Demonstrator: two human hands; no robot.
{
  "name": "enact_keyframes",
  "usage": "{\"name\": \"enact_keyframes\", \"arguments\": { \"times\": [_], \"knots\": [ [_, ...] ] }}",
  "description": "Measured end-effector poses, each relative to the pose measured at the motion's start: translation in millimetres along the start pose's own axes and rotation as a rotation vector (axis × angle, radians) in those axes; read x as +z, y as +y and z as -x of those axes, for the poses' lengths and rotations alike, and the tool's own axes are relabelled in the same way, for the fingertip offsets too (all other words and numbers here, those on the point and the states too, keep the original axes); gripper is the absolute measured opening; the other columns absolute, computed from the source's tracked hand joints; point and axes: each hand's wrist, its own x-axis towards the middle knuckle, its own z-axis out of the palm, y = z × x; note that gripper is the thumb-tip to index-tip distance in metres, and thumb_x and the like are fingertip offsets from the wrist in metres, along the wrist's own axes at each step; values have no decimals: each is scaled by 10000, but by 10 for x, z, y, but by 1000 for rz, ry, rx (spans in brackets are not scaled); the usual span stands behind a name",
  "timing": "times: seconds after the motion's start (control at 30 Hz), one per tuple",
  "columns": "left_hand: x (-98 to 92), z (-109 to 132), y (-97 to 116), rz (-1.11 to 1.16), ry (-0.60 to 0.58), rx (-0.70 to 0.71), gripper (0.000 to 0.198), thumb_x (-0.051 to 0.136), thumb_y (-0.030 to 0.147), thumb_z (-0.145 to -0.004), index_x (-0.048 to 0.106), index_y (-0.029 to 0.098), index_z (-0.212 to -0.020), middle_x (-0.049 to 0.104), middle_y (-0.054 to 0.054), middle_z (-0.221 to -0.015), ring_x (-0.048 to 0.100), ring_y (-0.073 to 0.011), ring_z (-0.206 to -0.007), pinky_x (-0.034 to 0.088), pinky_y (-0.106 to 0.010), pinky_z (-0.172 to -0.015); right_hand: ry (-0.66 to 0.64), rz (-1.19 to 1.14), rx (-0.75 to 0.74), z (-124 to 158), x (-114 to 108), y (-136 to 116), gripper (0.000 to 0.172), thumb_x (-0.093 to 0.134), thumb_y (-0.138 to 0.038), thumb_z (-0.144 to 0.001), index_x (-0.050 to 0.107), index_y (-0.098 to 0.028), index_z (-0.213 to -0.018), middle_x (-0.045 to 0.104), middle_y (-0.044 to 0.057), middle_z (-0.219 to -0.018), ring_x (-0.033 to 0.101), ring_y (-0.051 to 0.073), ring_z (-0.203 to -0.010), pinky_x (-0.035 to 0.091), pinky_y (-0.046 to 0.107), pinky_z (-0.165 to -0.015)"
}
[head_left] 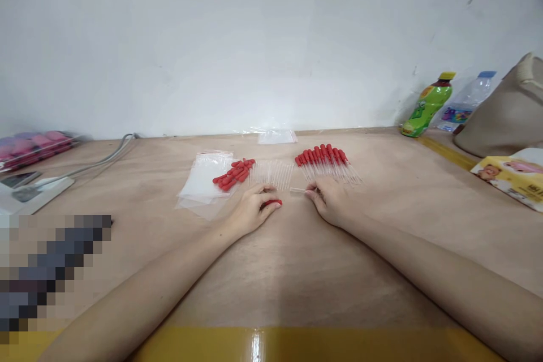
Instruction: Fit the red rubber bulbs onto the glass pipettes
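Note:
My left hand (253, 207) rests on the wooden table (297, 260), fingers pinched on a red rubber bulb (274, 202). My right hand (328, 199) pinches a clear glass tube (298, 189) whose free end points toward the bulb. Just beyond the left hand lie a pile of loose red bulbs (234, 173) and a row of bare clear tubes (274, 172). Beyond the right hand lies a row of droppers with red bulbs fitted (326, 161).
Clear plastic bags (203, 181) lie at left, another bag (276, 136) by the wall. A green bottle (428, 104), a water bottle (466, 100), a beige bag (507, 113) and a tissue pack (511, 176) stand at right. A cable (97, 163) and pink packs (31, 146) are at left.

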Motion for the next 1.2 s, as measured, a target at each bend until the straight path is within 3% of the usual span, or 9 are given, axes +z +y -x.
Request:
{"name": "enact_keyframes", "arguments": {
  "times": [0.23, 0.53, 0.77, 0.97, 1.2],
  "knots": [
    [0, -1, 31, 143, 55, -104, 151, 480, 251, -834, 601, 171, -877, 638, -7, -802, 565, -124, -724, 436, -243, -679, -12, -13, -50, 39, -40, -142, 123, 451, -233, -834, 551, -174, -794, 616, 14, -700, 527, 140, -658, 316, 300, -708],
    [0, 0, 73, 341, -18, -201, 155, 486, 254, -824, 588, 152, -881, 622, 4, -731, 555, -95, -633, 436, -201, -600, -74, -56, -100, 38, -68, -190, 147, 449, -253, -845, 573, -185, -801, 615, 8, -693, 510, 131, -655, 312, 278, -685],
    [7, 38, 46, 486, -86, -163, 163, 516, 254, -800, 614, 139, -861, 616, -3, -698, 557, -85, -576, 469, -194, -578, -199, -222, -149, 22, -40, -127, 165, 431, -229, -861, 577, -190, -794, 635, -16, -758, 524, 102, -655, 295, 294, -739],
    [27, 48, 18, 493, -126, -131, 194, 496, 281, -815, 623, 141, -858, 615, -9, -679, 546, -86, -565, 456, -185, -541, -237, -216, -142, 18, -57, -100, 161, 441, -228, -854, 593, -204, -804, 642, -27, -740, 533, 103, -660, 276, 308, -775],
    [-8, 44, 57, 350, -132, -105, 200, 491, 283, -820, 637, 155, -866, 646, -6, -695, 561, -95, -598, 442, -191, -572, -170, -42, -179, 62, -43, -129, 198, 398, -236, -871, 585, -201, -813, 649, -9, -779, 534, 111, -648, 255, 304, -712]
  ]
}}
